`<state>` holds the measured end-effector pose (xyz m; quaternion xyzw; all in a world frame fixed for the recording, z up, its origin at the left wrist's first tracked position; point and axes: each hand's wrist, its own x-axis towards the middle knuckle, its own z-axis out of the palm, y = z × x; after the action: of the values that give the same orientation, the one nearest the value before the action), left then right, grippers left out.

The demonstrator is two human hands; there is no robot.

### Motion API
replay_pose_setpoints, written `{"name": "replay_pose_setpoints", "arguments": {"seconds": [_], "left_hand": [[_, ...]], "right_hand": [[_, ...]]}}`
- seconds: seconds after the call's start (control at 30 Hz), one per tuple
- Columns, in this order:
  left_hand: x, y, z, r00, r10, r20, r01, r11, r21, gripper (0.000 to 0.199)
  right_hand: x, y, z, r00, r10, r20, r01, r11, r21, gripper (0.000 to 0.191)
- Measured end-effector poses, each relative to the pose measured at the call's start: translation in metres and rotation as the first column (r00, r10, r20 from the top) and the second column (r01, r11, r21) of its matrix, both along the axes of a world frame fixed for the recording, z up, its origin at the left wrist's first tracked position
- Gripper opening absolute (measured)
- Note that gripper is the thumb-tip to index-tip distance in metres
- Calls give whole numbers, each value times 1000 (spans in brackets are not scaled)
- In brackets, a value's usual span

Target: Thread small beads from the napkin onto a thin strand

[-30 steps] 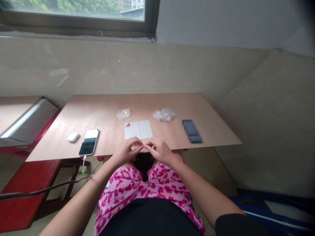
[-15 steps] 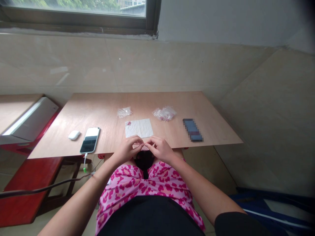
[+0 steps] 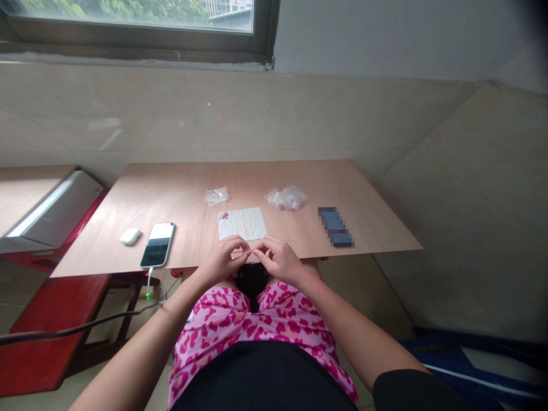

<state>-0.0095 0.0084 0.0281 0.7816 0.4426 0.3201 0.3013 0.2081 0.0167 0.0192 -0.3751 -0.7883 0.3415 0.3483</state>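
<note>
My left hand and my right hand meet at the table's front edge, thumbs and forefingers pinched together. Whatever sits between the fingertips is too small to make out. Just beyond them a white paper sheet lies flat, with a few tiny dark pink pieces on its far left corner. Behind the sheet are a small clear plastic bag to the left and a heap of clear bags with pinkish bits to the right.
On the wooden table, a phone with a charging cable and a white earbud case lie at left. A dark pixelated object lies at right. A red bench stands lower left, and a tiled wall rises behind.
Both hands keep the same pinch in nearly the same place. The whole view has shifted very slightly; nothing on the table has visibly moved.
</note>
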Motion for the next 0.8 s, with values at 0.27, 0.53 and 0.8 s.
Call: {"name": "replay_pose_setpoints", "arguments": {"seconds": [0.27,0.53,0.8], "left_hand": [[-3,3,1,999,3,-35,-3,1000,17,15],[-8,5,-2,999,7,-43,-5,1000,26,14],[-12,7,-2,999,5,-41,-4,999,36,16]], "right_hand": [[1,2,-1,999,-34,9,34,999,3,17],[3,4,-3,999,-47,11,47,999,4,17],[6,6,-2,998,-68,8,67,998,6,14]]}}
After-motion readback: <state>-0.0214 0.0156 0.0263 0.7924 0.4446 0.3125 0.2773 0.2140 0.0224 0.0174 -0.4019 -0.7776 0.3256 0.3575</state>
